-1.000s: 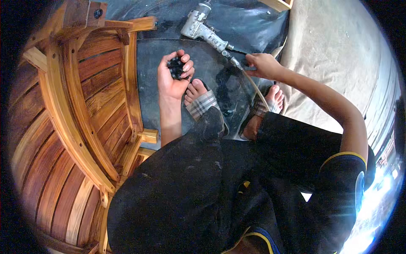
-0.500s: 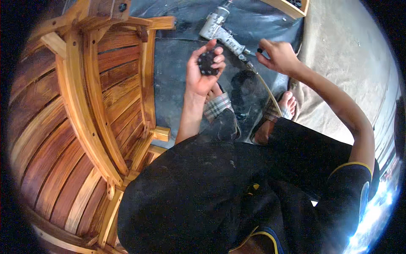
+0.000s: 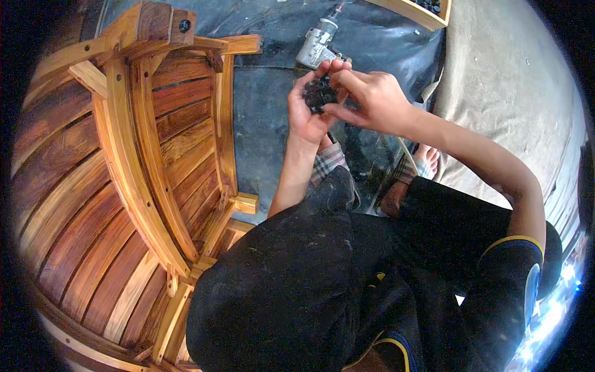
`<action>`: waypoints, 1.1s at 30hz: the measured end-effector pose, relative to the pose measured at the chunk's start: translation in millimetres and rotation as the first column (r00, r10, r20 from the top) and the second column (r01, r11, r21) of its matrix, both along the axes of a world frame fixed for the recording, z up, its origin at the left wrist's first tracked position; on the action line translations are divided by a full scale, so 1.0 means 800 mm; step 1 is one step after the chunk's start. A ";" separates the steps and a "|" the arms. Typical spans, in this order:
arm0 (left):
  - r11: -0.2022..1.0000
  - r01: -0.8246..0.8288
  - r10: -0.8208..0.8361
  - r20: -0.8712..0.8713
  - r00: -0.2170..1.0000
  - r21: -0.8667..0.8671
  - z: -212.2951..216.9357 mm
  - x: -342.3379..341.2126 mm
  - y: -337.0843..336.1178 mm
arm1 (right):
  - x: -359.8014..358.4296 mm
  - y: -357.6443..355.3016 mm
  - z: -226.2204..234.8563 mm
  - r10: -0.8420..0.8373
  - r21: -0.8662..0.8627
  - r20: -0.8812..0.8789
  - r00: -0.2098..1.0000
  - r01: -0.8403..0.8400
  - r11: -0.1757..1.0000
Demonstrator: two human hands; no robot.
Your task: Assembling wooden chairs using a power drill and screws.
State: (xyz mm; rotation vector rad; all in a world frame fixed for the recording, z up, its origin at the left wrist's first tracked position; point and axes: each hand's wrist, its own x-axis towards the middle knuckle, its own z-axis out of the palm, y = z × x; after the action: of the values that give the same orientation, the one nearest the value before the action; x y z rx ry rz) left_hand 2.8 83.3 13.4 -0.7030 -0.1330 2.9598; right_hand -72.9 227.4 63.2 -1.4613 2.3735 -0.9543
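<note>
While the view runs from the person's lap outward, the entries below follow the same order.

Lap: dark trousers [image 3: 297, 291] fill the lower middle, the forearms rising from them.

Wooden chair: a slatted chair [image 3: 124, 186] lies on its side at the person's left, just beside the knee.

Left hand [image 3: 307, 115]: palm up, its grip cupped and closed under a cluster of small black parts [image 3: 320, 96].

Right hand [image 3: 372, 99]: fingertips pinched onto the cluster from the right side, touching it; whether they have one piece free cannot be told.

Key relation: the cluster sits in the left palm, directly left of the right fingertips; both hands meet on it. It is a clump with no clear long axis or pointing direction.

Power tool: a grey drill-like tool [image 3: 317, 46] lies on the dark floor mat [image 3: 266, 111] just beyond the hands, its tip pointing away.

Far edge: a wooden tray [image 3: 427, 13] holding dark pieces.
</note>
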 end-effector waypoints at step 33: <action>0.998 -0.054 0.052 -0.096 0.994 -0.018 0.002 -0.001 -0.004 | 0.019 -0.012 0.009 -0.259 0.110 0.230 0.938 0.239 0.965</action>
State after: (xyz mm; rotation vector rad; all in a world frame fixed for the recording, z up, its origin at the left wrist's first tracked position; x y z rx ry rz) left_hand 2.4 80.3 15.1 -0.5679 -0.1153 3.0428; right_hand -58.0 217.4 70.1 -0.9666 2.4169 -1.0140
